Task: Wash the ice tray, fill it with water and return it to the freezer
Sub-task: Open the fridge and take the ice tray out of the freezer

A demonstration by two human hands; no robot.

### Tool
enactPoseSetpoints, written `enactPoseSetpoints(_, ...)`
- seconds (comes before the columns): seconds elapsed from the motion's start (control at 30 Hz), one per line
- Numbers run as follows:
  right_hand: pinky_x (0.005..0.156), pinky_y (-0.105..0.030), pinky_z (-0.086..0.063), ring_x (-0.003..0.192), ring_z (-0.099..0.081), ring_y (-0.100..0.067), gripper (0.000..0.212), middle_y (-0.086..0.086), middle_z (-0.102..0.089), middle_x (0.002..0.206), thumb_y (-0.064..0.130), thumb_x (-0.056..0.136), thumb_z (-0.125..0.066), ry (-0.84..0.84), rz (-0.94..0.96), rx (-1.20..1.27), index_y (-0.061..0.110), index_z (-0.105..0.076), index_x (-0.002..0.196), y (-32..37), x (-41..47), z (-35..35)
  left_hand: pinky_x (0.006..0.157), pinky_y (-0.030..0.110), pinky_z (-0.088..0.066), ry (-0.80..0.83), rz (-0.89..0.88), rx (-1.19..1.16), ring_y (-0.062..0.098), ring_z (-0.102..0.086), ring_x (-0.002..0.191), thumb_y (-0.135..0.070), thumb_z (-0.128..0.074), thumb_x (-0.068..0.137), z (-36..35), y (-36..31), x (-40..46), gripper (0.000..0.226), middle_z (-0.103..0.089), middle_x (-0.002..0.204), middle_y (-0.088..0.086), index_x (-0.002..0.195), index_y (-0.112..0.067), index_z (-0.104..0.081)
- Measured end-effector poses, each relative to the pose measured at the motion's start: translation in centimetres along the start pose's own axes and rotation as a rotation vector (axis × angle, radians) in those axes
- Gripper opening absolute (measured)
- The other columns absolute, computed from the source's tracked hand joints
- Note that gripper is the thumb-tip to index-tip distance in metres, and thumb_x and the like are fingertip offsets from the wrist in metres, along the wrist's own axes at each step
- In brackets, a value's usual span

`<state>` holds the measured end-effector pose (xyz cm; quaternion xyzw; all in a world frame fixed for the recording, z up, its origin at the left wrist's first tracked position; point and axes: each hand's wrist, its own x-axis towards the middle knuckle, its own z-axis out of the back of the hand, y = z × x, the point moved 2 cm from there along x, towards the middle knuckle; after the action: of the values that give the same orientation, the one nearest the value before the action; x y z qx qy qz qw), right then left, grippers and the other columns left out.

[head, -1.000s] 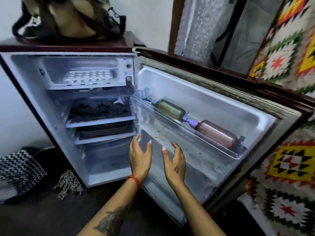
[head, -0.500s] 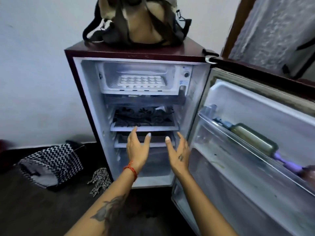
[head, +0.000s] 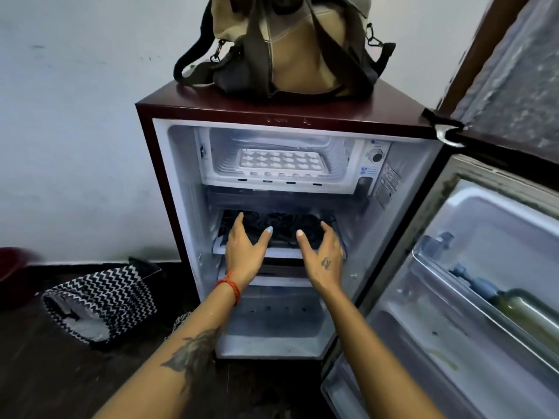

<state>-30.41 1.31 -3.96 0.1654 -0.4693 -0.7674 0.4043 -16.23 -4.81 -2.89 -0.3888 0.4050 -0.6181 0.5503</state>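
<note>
The white ice tray (head: 282, 162) lies flat in the freezer compartment (head: 335, 158) at the top of the open fridge (head: 181, 189), just above the centre of the frame. Its long axis runs left to right across the picture, with the cube pockets facing up and one long edge toward the camera.

Both hands are lower in the frame, well below the tray and apart from it, in front of the dark patterned shelf (head: 287, 229) in the middle of the fridge. The left hand (head: 244, 252) is at centre, a red thread (head: 230, 286) round its wrist; the right hand (head: 323, 255) is just to its right. Each grip is apart: fingers spread and loosely bent, palms turned toward each other, nothing held between them. Whether the fingertips touch the shelf cannot be told.

A tan backpack (head: 287, 46) sits on the fridge top at upper centre. The door (head: 484, 267) stands open at right, with a bottle (head: 526, 313) lying in its rack. A zigzag-patterned bag (head: 99, 303) lies on the floor at lower left.
</note>
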Motion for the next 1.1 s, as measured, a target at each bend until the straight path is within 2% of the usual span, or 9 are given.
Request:
enactPoseSetpoints(0.37, 0.108, -0.041, -0.036, 0.132, -0.04, -0.032, 0.07, -0.015, -0.04, 0.145, 0.044, 0.09, -0.057, -0.053, 0.028, 0.014, 0.006, -0.034, 0.143, 2.4, 13.5, -1.1, 0.104, 0.043, -0.04, -0.038, 0.025, -0.04, 0.034, -0.038, 0.132, -0.04, -0.062, 0.087, -1.2, -1.8, 11.4, 0.079, -0.032, 0.15, 0.013, 0.148, -0.015, -0.02)
enactPoseSetpoints(0.5, 0.107, -0.034, -0.032, 0.133, -0.04, -0.031, 0.068, -0.017, -0.04, 0.146, 0.041, 0.091, -0.056, -0.099, -0.005, -0.02, 0.003, -0.034, 0.143, 3.4, 17.3, -1.3, 0.095, 0.05, -0.048, -0.094, 0.058, -0.159, 0.035, -0.047, 0.126, -0.049, -0.065, 0.08, -1.6, -2.4, 15.0, 0.088, -0.035, 0.148, 0.012, 0.148, -0.014, -0.02)
enactPoseSetpoints(0.57, 0.107, -0.034, -0.031, 0.135, -0.037, -0.03, 0.068, -0.017, -0.038, 0.148, 0.041, 0.092, -0.054, -0.107, -0.044, -0.047, 0.003, -0.031, 0.144, 3.4, 18.7, -1.4, 0.088, 0.05, -0.052, -0.127, 0.109, -0.278, 0.033, -0.06, 0.107, -0.039, -0.064, 0.085, -1.8, -2.8, 16.3, 0.084, -0.045, 0.136, 0.006, 0.149, -0.011, -0.017)
enactPoseSetpoints(0.67, 0.107, -0.036, -0.032, 0.136, -0.035, -0.031, 0.068, -0.017, -0.036, 0.149, 0.042, 0.094, -0.051, -0.091, -0.084, -0.059, 0.003, -0.028, 0.146, 3.2, 20.1, -1.6, 0.064, 0.036, -0.058, -0.139, 0.203, -0.486, 0.021, -0.061, 0.067, -0.025, -0.059, 0.091, -2.2, -3.1, 18.0, 0.075, -0.053, 0.09, -0.003, 0.148, -0.008, -0.014)
enactPoseSetpoints(0.73, 0.104, -0.037, -0.035, 0.136, -0.036, -0.03, 0.066, -0.015, -0.038, 0.148, 0.042, 0.095, -0.048, -0.062, -0.109, -0.069, 0.004, -0.03, 0.146, 3.0, 20.7, -1.8, 0.052, 0.026, -0.056, -0.127, 0.233, -0.573, 0.02, -0.059, 0.063, -0.023, -0.057, 0.093, -2.4, -3.0, 18.6, 0.068, -0.051, 0.079, -0.002, 0.146, -0.005, -0.017)
enactPoseSetpoints(0.83, 0.093, -0.036, -0.043, 0.123, -0.05, -0.032, 0.05, -0.016, -0.053, 0.135, 0.037, 0.096, -0.048, -0.067, -0.113, -0.099, 0.004, -0.047, 0.134, 3.2, 20.9, -1.6, 0.046, 0.022, -0.055, -0.123, 0.279, -0.656, 0.019, -0.058, 0.064, -0.021, -0.057, 0.093, -2.2, -3.0, 19.0, 0.06, -0.055, 0.078, 0.006, 0.141, 0.0, -0.027)
enactPoseSetpoints(0.93, 0.092, -0.033, -0.043, 0.117, -0.055, -0.031, 0.043, -0.014, -0.06, 0.127, 0.034, 0.093, -0.056, -0.108, -0.123, -0.042, 0.005, -0.056, 0.125, 3.2, 20.5, -1.4, 0.049, 0.024, -0.056, -0.172, 0.274, -0.664, 0.017, -0.057, 0.061, -0.018, -0.058, 0.093, -1.8, -2.8, 18.8, 0.044, -0.055, 0.074, 0.008, 0.129, 0.002, -0.043)
enactPoseSetpoints(1.03, 0.096, -0.028, -0.041, 0.117, -0.056, -0.026, 0.046, -0.01, -0.062, 0.127, 0.034, 0.089, -0.063, -0.127, -0.169, 0.057, 0.011, -0.058, 0.127, 3.3, 19.9, -1.2, 0.045, 0.021, -0.053, -0.217, 0.24, -0.625, 0.017, -0.053, 0.059, -0.013, -0.057, 0.092, -1.2, -2.8, 18.3, 0.009, -0.053, 0.071, 0.007, 0.095, -0.005, -0.054)
enactPoseSetpoints(1.1, 0.096, -0.03, -0.042, 0.115, -0.057, -0.027, 0.044, -0.01, -0.063, 0.124, 0.033, 0.087, -0.065, -0.136, -0.19, 0.111, 0.011, -0.059, 0.125, 3.6, 19.2, -1.2, 0.049, 0.024, -0.054, -0.257, 0.229, -0.616, 0.018, -0.056, 0.062, -0.01, -0.057, 0.092, -0.9, -3.0, 17.6, 0.011, -0.055, 0.075, 0.007, 0.083, -0.011, -0.051)
